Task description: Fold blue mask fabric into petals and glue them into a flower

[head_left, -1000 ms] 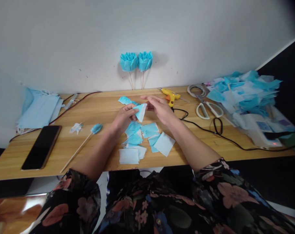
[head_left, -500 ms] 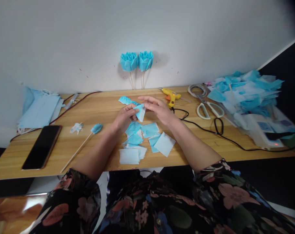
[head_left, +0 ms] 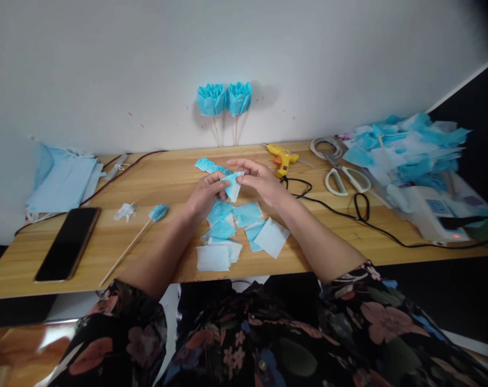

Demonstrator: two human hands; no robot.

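Note:
Between my two hands is a small blue-and-white fabric piece, folded toward a point at the bottom. My left hand pinches its left side between thumb and fingers. At its upper right corner my right hand grips it with the thumb in front. Just behind the hands lies a crinkled blue strip. Below them, several loose blue and white fabric squares are spread on the wooden table. A stick with a small blue bud rests left of my left forearm.
Two blue fabric flowers on sticks lean against the wall. A yellow glue gun, its cord, scissors and a roll of tape lie right. Beyond is a scrap pile and power strip. Left are face masks and a phone.
My right thumb and fingers have closed on the fabric piece's upper right corner, and its top edge now lies more spread toward the right. My left hand keeps its pinch.

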